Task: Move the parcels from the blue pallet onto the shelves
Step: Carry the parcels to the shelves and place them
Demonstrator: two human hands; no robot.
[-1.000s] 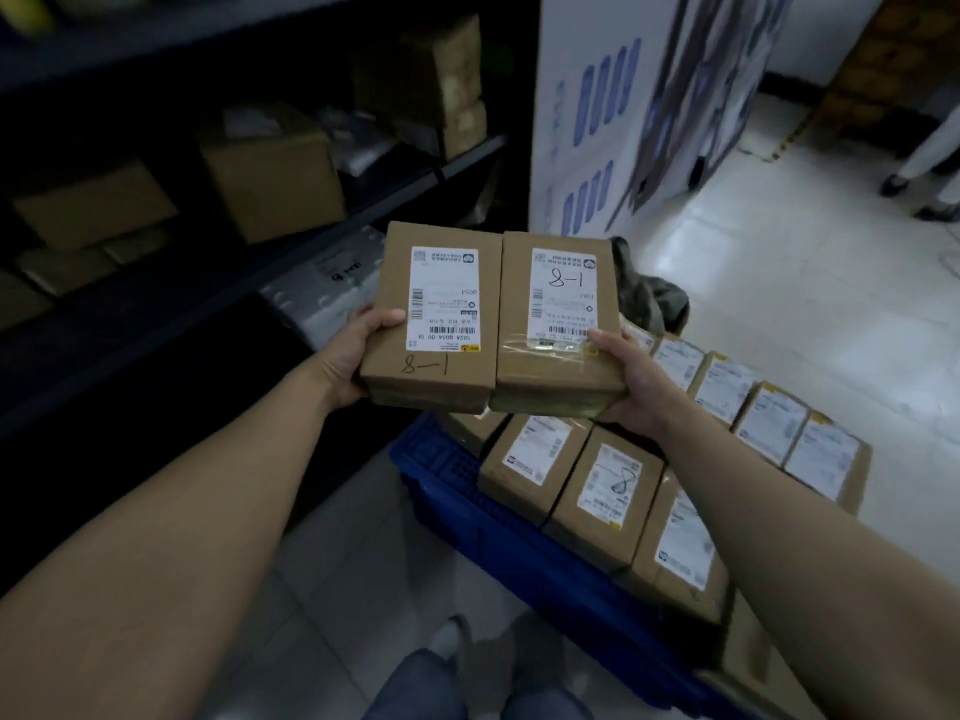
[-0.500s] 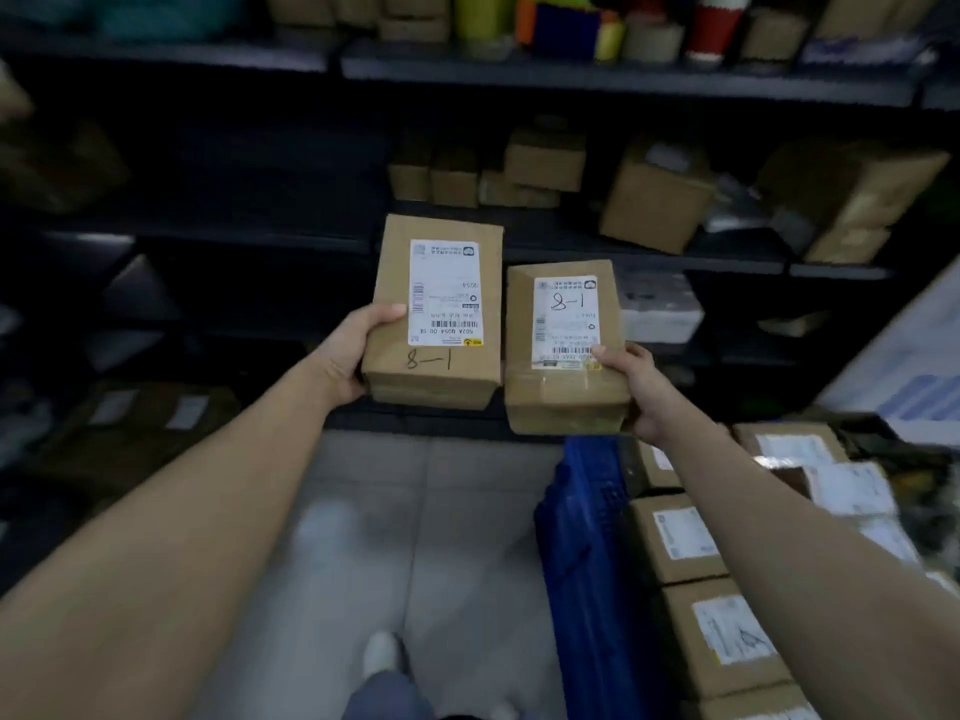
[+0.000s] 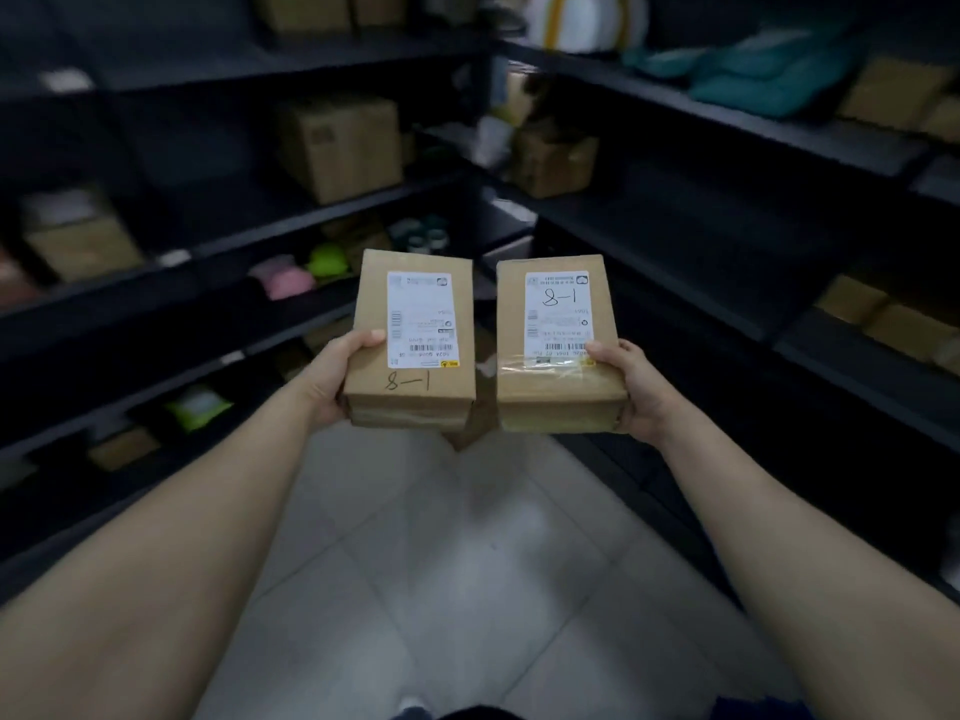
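Observation:
I hold two brown cardboard parcels in front of me, each with a white shipping label and "8-1" handwritten on it. My left hand point(image 3: 332, 376) grips the left parcel point(image 3: 413, 340) by its left edge, thumb on top. My right hand point(image 3: 631, 387) grips the right parcel point(image 3: 558, 340) by its right edge, thumb on the label. A narrow gap separates the two parcels. Both are held about level, above the floor. Dark shelves stand on the left point(image 3: 218, 246) and on the right point(image 3: 727, 122). The blue pallet is out of view.
The two shelf runs meet in a corner straight ahead. They hold cardboard boxes point(image 3: 343, 145), pink and green soft items point(image 3: 306, 270) and teal bundles point(image 3: 769, 75). A light tiled floor point(image 3: 457, 563) forms an aisle between the shelves.
The view has swung left from the pallet to the shelf corner. The pallet and its parcels have left the frame. The two parcels, touching a second ago, are now slightly apart.

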